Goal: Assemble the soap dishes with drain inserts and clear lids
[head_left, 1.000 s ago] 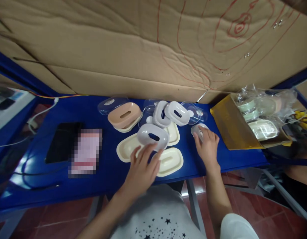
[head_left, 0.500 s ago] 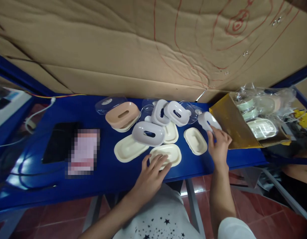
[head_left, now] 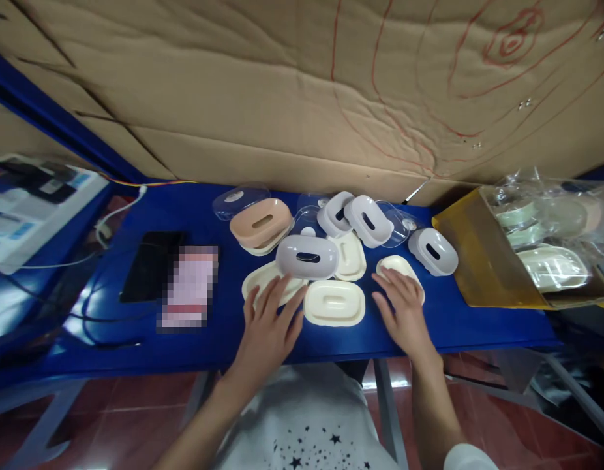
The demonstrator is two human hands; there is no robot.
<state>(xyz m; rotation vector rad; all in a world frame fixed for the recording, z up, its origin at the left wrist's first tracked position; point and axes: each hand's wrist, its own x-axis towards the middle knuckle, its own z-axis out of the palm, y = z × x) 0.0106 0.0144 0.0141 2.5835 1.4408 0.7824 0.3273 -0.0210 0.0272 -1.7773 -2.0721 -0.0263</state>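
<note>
My left hand is open, its fingers spread over the near edge of a long cream tray. Over at the right, my right hand is open too, with its fingertips on or just above a smaller cream tray. Between the hands lies another cream tray with a raised middle. Behind it, a lilac oval piece with a slot overlaps the long tray. A further lilac slotted piece rests near the box. Whether either hand touches its tray I cannot tell.
A peach slotted piece sits at the back left near clear plastic lids. Two more lilac pieces lie at the back. A cardboard box of bagged parts stands right; a black tablet-like slab lies left.
My right hand has let go of the lilac piece by the box and moved left to the small cream tray. My left hand has shifted left off the middle cream tray.
</note>
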